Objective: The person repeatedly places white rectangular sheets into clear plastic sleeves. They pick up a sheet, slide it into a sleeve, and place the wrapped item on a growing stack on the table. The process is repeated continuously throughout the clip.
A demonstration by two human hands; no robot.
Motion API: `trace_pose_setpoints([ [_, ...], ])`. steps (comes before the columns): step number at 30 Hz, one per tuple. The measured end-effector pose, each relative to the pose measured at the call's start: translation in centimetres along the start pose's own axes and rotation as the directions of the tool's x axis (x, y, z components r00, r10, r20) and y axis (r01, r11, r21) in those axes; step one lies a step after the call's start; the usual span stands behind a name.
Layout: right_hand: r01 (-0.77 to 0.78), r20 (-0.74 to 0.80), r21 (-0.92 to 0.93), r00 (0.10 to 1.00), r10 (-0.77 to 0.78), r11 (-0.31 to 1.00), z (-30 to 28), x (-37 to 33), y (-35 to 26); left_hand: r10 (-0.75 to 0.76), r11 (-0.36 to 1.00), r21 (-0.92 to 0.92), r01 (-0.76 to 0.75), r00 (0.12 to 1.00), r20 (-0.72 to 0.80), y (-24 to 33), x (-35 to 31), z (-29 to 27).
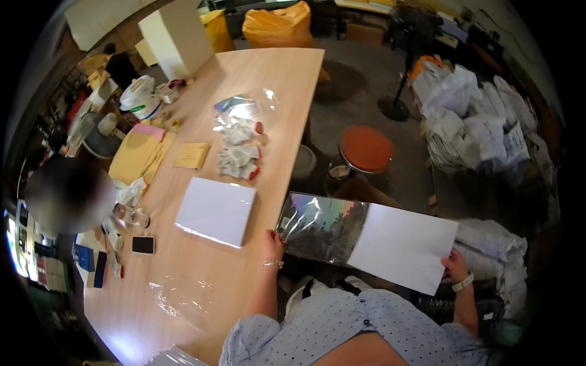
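My left hand (273,243) grips the left edge of a dark, glossy, picture-printed piece in clear plastic (320,229), just past the table's right edge. Joined to or overlapping its right side is a white sheet (403,244); I cannot tell whether the two are one piece. My right hand (455,265) pinches the white sheet near its right corner. Both hands hold the piece out flat in front of my body. On the table (268,262) to the left lies a white stack of sheets (217,210), its front edge shiny like plastic.
White gloves with red cuffs (239,158), a yellow envelope (191,155), a phone (143,245) and crumpled clear film (183,299) lie on the table. An orange stool (365,149), a black fan stand (394,108) and white sacks (476,119) stand beyond. Another person (120,66) is far left.
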State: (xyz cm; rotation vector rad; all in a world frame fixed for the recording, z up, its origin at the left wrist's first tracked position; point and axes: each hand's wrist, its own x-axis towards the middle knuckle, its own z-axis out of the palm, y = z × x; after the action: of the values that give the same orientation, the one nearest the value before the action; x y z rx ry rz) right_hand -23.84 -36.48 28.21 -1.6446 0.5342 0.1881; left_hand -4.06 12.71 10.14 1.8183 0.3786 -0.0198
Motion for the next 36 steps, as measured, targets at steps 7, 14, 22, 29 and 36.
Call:
trace_pose_setpoints([
  [7, 0.085, -0.456, -0.003, 0.887, -0.077, 0.996, -9.7, -9.3, 8.6, -0.014, 0.923, 0.384, -0.007, 0.999, 0.051, -4.4, -0.2, 13.8],
  [14, 0.089, -0.550, 0.120, 0.835, -0.008, 0.989, -10.1, -9.7, 11.4, -0.302, 0.848, 0.454, 0.273, 0.953, -0.009, -7.4, -2.4, 22.9],
  [22, 0.055, -0.224, 0.171, 0.974, -0.015, 0.984, -6.6, -3.2, 9.0, -0.110, 0.981, 0.184, 0.055, 0.945, 0.308, -7.9, -9.0, 15.7],
  [29, 0.224, 0.211, 0.218, 0.940, -0.270, 0.950, 2.2, 5.8, 7.1, 0.120, 0.937, 0.348, -0.037, 0.968, -0.220, -6.0, -18.1, -9.2],
  [36, 0.245, 0.537, 0.159, 0.791, -0.292, 0.956, 14.3, 6.6, 2.3, 0.338, 0.520, 0.735, 0.434, 0.686, -0.644, -13.0, -20.8, -28.5],
])
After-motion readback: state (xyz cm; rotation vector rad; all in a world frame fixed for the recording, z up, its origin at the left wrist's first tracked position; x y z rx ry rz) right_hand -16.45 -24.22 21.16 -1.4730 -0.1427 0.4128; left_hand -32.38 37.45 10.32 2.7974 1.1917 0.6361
